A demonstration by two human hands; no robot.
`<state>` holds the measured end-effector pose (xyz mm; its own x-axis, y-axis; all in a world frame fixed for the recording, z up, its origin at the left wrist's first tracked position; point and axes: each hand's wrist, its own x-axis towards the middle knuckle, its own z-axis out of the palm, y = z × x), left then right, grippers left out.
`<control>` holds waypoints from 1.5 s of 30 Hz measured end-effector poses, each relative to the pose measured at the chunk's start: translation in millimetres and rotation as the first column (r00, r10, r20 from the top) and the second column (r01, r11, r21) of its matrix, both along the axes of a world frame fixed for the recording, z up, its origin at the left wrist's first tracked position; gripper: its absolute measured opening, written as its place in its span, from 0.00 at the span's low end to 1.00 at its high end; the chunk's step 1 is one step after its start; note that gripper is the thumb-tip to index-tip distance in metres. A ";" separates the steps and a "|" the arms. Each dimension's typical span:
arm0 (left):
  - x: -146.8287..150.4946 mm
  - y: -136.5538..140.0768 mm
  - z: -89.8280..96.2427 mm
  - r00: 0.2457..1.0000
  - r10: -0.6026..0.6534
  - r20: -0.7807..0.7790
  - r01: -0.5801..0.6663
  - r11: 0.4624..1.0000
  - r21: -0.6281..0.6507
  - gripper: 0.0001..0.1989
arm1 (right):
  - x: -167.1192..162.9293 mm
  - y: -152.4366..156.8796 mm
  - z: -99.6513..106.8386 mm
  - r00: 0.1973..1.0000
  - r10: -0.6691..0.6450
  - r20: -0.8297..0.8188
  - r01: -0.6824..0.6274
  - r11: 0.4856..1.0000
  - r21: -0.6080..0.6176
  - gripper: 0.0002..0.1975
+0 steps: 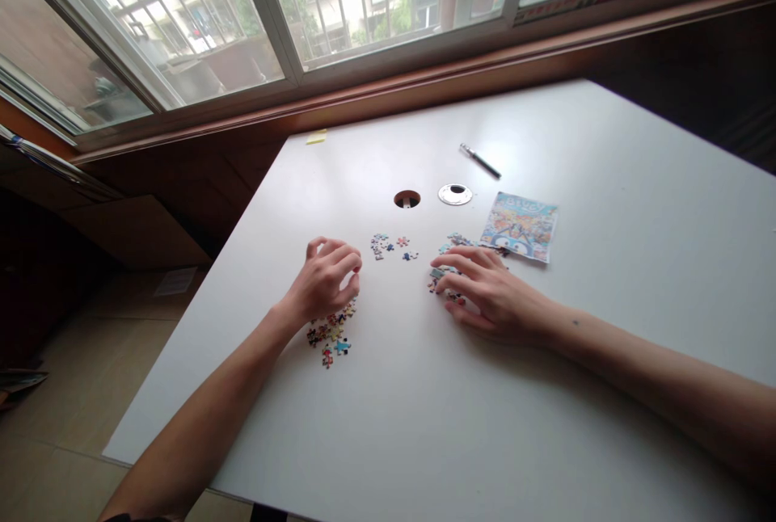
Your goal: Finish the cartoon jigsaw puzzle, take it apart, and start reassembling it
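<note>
My left hand [331,275] is raised a little over the left side of the white table, its fingers curled in and the thumb near the index finger. Whatever may be between them is too small to make out. Partly behind its wrist lies a pile of jigsaw pieces [331,332], mostly yellow, red and brown. My right hand [485,288] rests with fingers apart over another pile of jigsaw pieces [437,273], covering part of it. Between the hands sits a small group of bluish jigsaw pieces [381,244], with a pinkish piece [402,242] beside it.
A colourful printed picture sheet [521,227] lies beyond my right hand. Farther back are a black pen [480,161], a round metal cover [455,195] and a cable hole [406,199] in the white table [376,425]. A yellow sticky note [316,136] is at the far edge, below the window.
</note>
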<state>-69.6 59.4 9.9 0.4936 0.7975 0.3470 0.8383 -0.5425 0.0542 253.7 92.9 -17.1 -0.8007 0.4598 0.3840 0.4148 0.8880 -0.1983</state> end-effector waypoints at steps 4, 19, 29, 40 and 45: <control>4.9 -3.0 1.2 0.993 -0.111 -0.034 0.104 0.983 -0.153 0.10 | -0.8 -0.5 1.1 1.000 0.001 0.003 -0.001 1.000 -0.003 0.08; 25.4 -16.1 4.3 0.979 -0.173 0.103 0.184 0.977 -0.107 0.11 | -0.8 1.4 -1.3 0.995 0.064 0.079 -0.067 0.997 0.026 0.25; 8.6 0.1 -1.0 0.999 0.045 0.027 -0.042 0.994 -0.097 0.09 | -1.2 0.5 0.5 1.000 0.021 0.008 -0.021 0.999 -0.046 0.14; 43.5 -32.6 11.8 0.898 -0.438 0.039 0.434 0.870 -0.236 0.14 | 0.3 0.4 -1.4 0.988 0.070 0.138 -0.079 0.995 0.061 0.24; 30.1 -16.9 5.8 0.978 -0.185 0.099 0.198 0.969 -0.148 0.10 | 0.1 0.7 0.2 0.991 0.053 0.120 -0.061 0.996 0.067 0.22</control>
